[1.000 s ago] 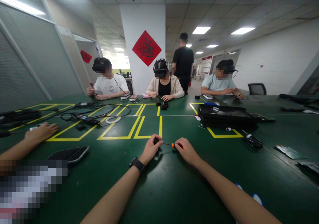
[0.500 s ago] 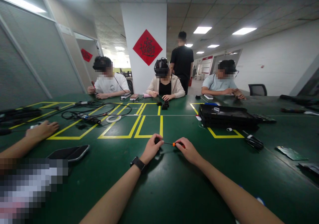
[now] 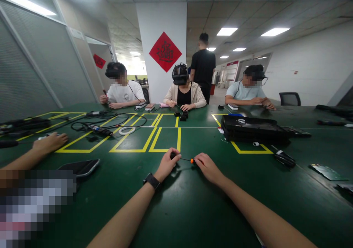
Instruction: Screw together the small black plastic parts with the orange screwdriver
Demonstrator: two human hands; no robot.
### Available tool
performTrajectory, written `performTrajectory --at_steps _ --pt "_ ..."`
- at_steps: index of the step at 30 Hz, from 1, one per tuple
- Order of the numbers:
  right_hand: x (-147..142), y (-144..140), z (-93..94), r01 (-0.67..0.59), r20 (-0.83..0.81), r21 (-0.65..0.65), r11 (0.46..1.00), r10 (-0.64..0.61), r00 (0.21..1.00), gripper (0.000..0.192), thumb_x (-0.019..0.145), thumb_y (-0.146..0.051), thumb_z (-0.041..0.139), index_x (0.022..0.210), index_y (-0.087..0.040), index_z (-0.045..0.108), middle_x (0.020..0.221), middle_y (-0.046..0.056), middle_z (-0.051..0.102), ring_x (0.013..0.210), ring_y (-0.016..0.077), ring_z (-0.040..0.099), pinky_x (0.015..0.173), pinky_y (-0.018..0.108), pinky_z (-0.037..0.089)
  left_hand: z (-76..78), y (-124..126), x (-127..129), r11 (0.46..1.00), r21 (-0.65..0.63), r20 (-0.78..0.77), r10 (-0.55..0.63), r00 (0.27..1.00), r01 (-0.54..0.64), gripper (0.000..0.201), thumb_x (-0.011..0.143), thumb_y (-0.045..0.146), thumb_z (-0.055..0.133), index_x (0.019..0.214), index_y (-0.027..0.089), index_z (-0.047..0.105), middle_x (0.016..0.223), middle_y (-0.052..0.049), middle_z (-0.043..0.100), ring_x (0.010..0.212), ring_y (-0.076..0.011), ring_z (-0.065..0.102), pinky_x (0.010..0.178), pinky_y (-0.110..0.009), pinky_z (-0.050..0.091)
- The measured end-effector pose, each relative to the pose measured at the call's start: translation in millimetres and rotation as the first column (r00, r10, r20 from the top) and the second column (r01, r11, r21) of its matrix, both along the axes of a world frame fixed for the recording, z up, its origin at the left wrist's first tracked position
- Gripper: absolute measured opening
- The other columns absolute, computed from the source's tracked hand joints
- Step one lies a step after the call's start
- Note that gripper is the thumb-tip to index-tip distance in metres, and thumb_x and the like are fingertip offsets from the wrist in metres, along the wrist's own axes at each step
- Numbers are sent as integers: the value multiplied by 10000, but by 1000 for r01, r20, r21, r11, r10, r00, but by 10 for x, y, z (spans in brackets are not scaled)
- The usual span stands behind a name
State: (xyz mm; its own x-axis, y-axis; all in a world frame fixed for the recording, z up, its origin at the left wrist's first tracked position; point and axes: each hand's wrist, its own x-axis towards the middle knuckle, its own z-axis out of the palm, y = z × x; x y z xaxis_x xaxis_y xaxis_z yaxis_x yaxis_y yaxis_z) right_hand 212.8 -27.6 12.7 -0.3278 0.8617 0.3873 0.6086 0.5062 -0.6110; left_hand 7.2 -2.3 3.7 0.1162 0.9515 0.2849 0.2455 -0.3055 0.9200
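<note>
My left hand (image 3: 166, 166), a black watch on its wrist, pinches a small black part (image 3: 173, 155) just above the green table (image 3: 171, 218). Fingers cover most of that part, so its kind cannot be made out. Opposite it, my right hand (image 3: 207, 168) is closed around the handle of a screwdriver (image 3: 192, 161) with an orange collar. The thin shaft runs left from the collar to the fingertips of my left hand. Whether its tip touches the black part is hidden.
A black tray-like case (image 3: 249, 128) lies at right, near a black tool (image 3: 284, 158) and a green circuit board (image 3: 328, 172). Cables (image 3: 102, 130) spread at left beside a co-worker's hand (image 3: 52, 141) and a dark flat device (image 3: 79, 168). Several people sit across the table.
The view has turned slightly left. Both my hands stay almost in place, the screwdriver still stretched between them, its shaft sloping slightly more.
</note>
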Motion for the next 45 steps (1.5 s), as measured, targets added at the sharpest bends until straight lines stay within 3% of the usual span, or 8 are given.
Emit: performTrajectory --at_steps 4,8,14,18,26,33,45 --pt "22 -3 -20 10 -7 11 1000 -10 1000 172 841 -243 441 877 -174 594 894 45 561 874 156 491 803 291 380 3 -9 6 997 -70 44 -12 999 16 255 751 428 490 828 187 527 654 28 524 581 -98 491 497 -186 363" --pt "27 -15 -24 21 -43 14 1000 -20 999 158 775 -246 544 916 -181 576 906 36 563 862 156 497 788 283 389 19 -14 7 998 -35 79 -51 996 54 279 798 433 422 815 181 538 658 22 527 611 -98 501 552 -194 379" --pt "22 3 -36 6 -50 11 1000 -6 999 238 870 -236 375 880 -188 607 889 41 571 884 153 497 827 298 370 36 -15 14 996 -28 134 -75 988 79 333 824 441 367 784 168 555 691 3 547 652 -118 523 615 -223 395" --pt "33 7 -30 -4 -45 12 1000 4 999 180 837 -203 427 867 -182 603 882 40 563 878 157 497 820 300 378 50 -21 15 998 -31 154 -56 987 61 374 835 448 329 777 160 560 725 -16 568 671 -132 529 655 -245 405" --pt "24 -56 27 -2 -55 19 1000 3 999 166 736 -197 566 901 -179 562 923 35 550 883 167 496 799 308 391 98 -25 20 995 80 77 -69 995 63 355 849 389 306 754 166 565 740 -26 570 742 -154 524 723 -272 397" --pt "-7 -66 52 -25 24 29 999 24 999 232 873 -201 369 895 -174 599 935 54 555 931 158 479 864 317 361 74 -17 36 992 125 46 -6 999 0 338 854 366 294 759 175 557 741 -22 549 747 -155 509 730 -271 400" --pt "-51 -145 146 76 155 183 980 -105 982 105 762 -174 555 860 -196 584 938 52 531 942 203 449 823 348 362 88 -44 36 982 189 20 9 1000 -13 256 838 273 307 765 180 533 732 -12 528 728 -146 496 695 -257 382"
